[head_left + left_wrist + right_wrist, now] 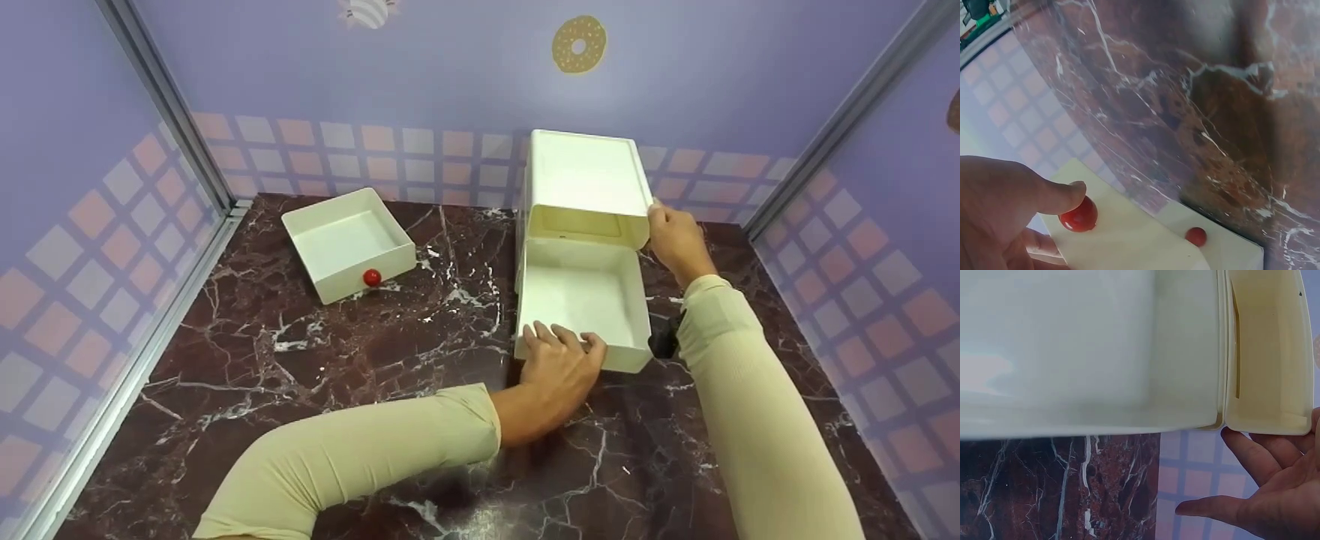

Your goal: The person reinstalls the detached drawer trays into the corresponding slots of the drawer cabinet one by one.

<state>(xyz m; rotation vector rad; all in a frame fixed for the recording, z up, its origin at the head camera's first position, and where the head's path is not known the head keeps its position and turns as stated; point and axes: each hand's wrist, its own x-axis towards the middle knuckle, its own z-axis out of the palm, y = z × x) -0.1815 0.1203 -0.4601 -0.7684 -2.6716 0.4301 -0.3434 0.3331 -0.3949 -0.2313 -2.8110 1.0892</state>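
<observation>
A white cabinet (589, 172) stands against the back wall, its top compartment open at the front without a drawer. Below that, a white drawer (585, 281) is pulled far out, with nothing seen inside. My left hand (559, 371) grips the drawer's front wall, fingers over the rim, thumb on the red knob (1080, 215). Under it, another drawer front with a red knob (1196, 236) shows in the left wrist view. My right hand (677, 238) rests against the cabinet's upper right side. In the right wrist view its fingertips (1233, 437) touch that side, thumb apart.
A separate white drawer (349, 240) with a red knob (372, 277) lies on the dark marbled table (360, 375), left of the cabinet. Purple tiled-pattern walls (435, 75) enclose the back and both sides.
</observation>
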